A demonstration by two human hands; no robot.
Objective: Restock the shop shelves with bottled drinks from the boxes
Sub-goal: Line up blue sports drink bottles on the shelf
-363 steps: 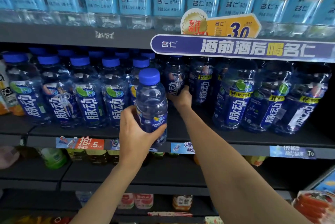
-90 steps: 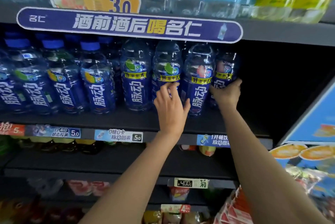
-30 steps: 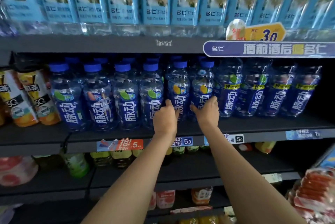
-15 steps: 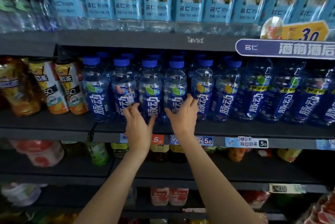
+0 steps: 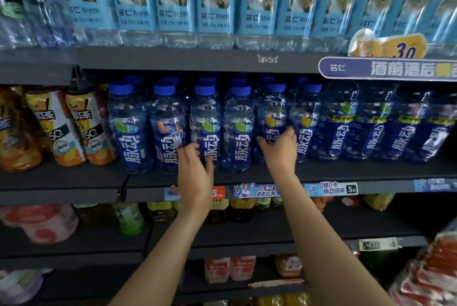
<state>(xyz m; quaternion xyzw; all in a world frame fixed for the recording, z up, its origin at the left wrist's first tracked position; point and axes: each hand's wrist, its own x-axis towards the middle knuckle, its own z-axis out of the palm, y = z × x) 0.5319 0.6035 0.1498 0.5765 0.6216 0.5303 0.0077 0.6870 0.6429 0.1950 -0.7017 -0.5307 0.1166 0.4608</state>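
Note:
A row of blue-capped bottles with dark blue labels (image 5: 233,130) stands at the front of the middle shelf (image 5: 321,173), with more rows behind. My left hand (image 5: 195,169) is open, its fingertips on the label of the second bottle (image 5: 168,132) and its thumb by the third. My right hand (image 5: 280,148) cups the lower front of the fifth bottle, the one with a yellow fruit on its label (image 5: 272,112), thumb on one side and fingers on the other. Larger bottles of the same drink (image 5: 343,125) stand to the right.
Orange and white tea bottles (image 5: 61,130) stand left of the blue ones. Pale-blue-labelled water bottles (image 5: 215,1) fill the shelf above, and a purple sign (image 5: 385,69) hangs from its edge. Lower shelves hold mixed drinks (image 5: 128,219). Price tags (image 5: 331,188) line the shelf edge.
Over the last second both hands slid left along the front row. In the last half second my right hand shifted onto the yellow-fruit bottle; my left stayed by the second and third bottles.

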